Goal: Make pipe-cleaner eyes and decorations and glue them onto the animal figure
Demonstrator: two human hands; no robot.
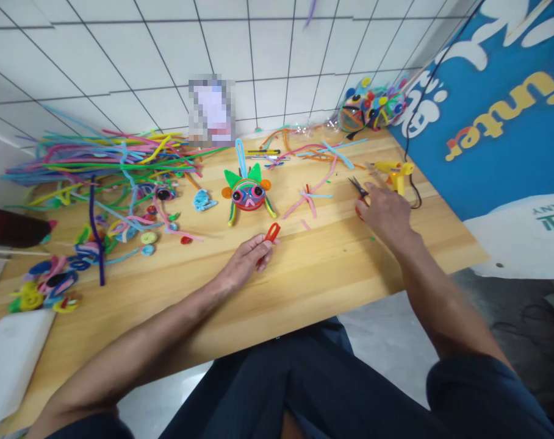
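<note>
My left hand point(252, 256) is closed on a red pipe cleaner point(272, 232) bent into a loop, its rounded end sticking out past the thumb. At the right, my right hand point(387, 213) is around the red-handled scissors point(362, 194), whose dark blades point up and to the left. Part of the handles is hidden under the fingers. Just beyond my left hand lies a pipe-cleaner face ornament point(248, 195) with green ears, pink-ringed eyes, orange side curls and a blue hanging loop. Crossed pink and blue pipe cleaner pieces point(308, 198) lie between it and the scissors.
A yellow glue gun point(398, 175) with a dark cord lies beyond my right hand. Many loose pipe cleaners point(98, 158) are piled at the back left, with coiled pieces point(52, 283) in front. Bagged colourful ornaments point(373, 107) stand at the back right. A white box-shaped object point(16, 360) is at the left.
</note>
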